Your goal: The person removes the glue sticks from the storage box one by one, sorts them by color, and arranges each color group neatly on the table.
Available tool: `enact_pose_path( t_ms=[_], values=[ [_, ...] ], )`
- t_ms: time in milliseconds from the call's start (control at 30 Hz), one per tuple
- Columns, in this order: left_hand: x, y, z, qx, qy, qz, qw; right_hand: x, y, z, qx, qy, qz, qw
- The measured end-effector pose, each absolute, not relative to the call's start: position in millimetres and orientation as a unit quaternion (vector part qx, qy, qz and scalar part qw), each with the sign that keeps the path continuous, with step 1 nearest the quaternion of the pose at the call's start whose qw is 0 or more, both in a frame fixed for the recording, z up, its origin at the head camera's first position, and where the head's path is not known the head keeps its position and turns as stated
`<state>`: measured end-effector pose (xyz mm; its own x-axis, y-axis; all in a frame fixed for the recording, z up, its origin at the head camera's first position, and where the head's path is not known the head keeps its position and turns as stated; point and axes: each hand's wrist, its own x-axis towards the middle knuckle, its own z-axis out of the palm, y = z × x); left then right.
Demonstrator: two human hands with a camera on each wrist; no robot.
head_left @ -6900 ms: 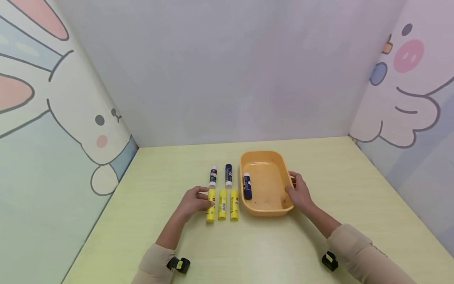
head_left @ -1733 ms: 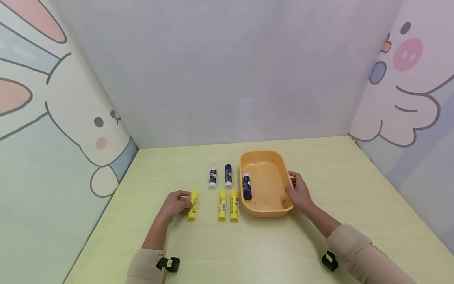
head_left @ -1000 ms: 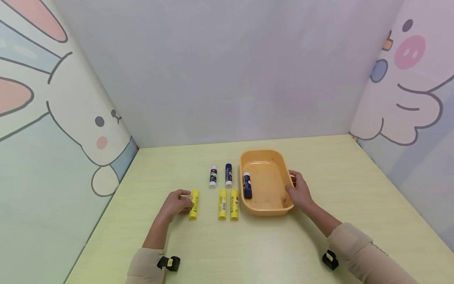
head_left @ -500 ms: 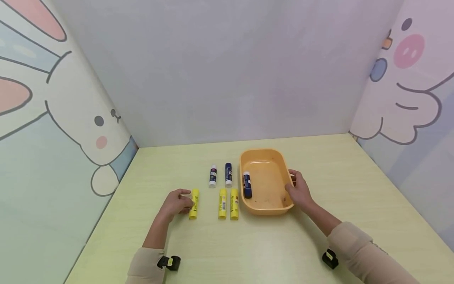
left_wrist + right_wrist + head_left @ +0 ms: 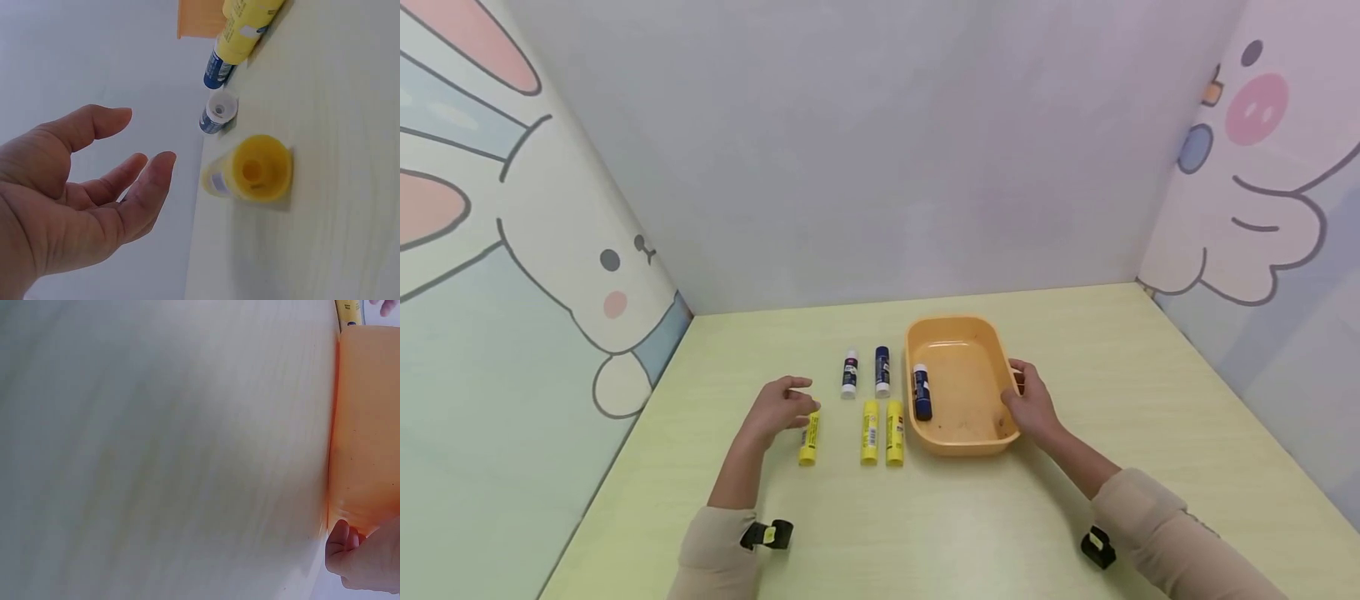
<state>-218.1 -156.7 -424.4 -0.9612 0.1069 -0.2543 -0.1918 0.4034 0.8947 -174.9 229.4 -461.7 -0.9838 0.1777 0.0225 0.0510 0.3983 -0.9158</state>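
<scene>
My left hand [image 5: 778,410] hovers with loosely bent fingers above the leftmost yellow glue stick [image 5: 808,446], partly hiding its far end. In the left wrist view a gap separates the fingers from that glue stick [image 5: 259,169], which lies on its side. Two more yellow glue sticks, a left one [image 5: 869,433] and a right one [image 5: 895,433], lie side by side. Behind them are a white-capped glue stick [image 5: 849,375] and a blue-capped glue stick [image 5: 882,372]. My right hand [image 5: 1033,408] grips the right rim of an orange tray [image 5: 966,383], thumb inside. A blue glue stick [image 5: 922,392] lies in the tray.
The pale wooden table [image 5: 970,525] runs back to a grey wall [image 5: 880,167]. Side walls with cartoon animals stand left and right. The tray's left rim is close beside the rightmost yellow glue stick.
The leftmost yellow glue stick was moved left, away from the other two. My left hand has since let go of it and lifted. My right hand stays on the tray.
</scene>
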Motion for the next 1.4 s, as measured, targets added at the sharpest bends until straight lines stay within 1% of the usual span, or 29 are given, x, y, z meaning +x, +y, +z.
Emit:
enact_pose_path(
  t_ms=[367, 600, 1067, 1233, 1400],
  values=[
    [-226.2, -127.5, -403.9, -0.012, 0.818, 0.559, 0.136, -174.7, 229.6, -461.8, -0.066, -0.84, 0.535, 0.06],
    [-230.1, -107.4, -403.3, -0.006, 0.807, 0.572, 0.148, -173.3, 228.4, -461.1, -0.065, -0.842, 0.532, 0.062],
    [-234.7, -76.2, -407.4, 0.049, 0.787, 0.592, 0.167, -172.6, 226.8, -463.7, -0.066, -0.844, 0.529, 0.062],
    [-236.2, -67.1, -407.6, 0.047, 0.778, 0.598, 0.186, -172.0, 226.6, -464.4, -0.069, -0.846, 0.526, 0.056],
    [-238.8, -56.3, -404.0, 0.053, 0.765, 0.613, 0.191, -174.9, 227.3, -462.9, -0.064, -0.846, 0.526, 0.062]
  ],
)
